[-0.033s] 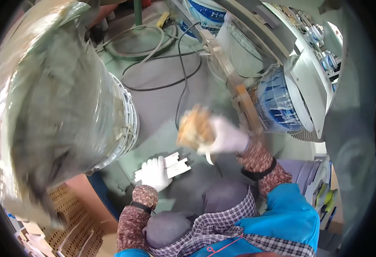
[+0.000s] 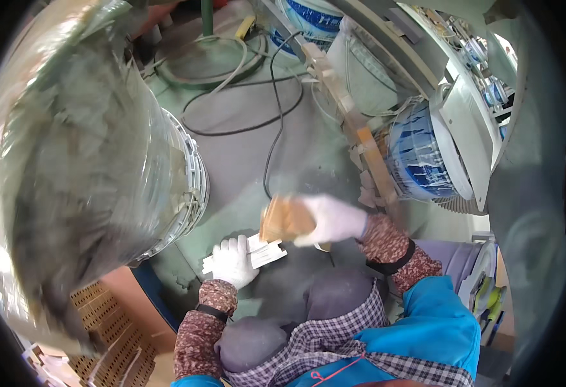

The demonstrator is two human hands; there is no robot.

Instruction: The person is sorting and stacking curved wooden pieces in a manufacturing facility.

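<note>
My left hand (image 2: 234, 261), in a white glove, is closed over a small bundle of flat white strips (image 2: 267, 253) low in front of my knees. The strips lie side by side with uneven ends. My right hand (image 2: 334, 219), also gloved and blurred by motion, grips a tan block (image 2: 287, 218) with a ridged, stacked look. Its exact kind is unclear. The block's lower edge is at the far ends of the strips; whether they touch, I cannot tell.
At left stands a large plastic-wrapped drum-shaped thing (image 2: 96, 148). A black cable (image 2: 275, 129) loops over the floor. Blue-and-white buckets (image 2: 418, 151) stand to the right, beyond a wooden rail (image 2: 373, 155). Perforated tan pieces (image 2: 112, 329) fill a box at lower left.
My right hand has brought the tan block down and slightly left, to the ends of the white strips. The left hand stays in place on the strips.
</note>
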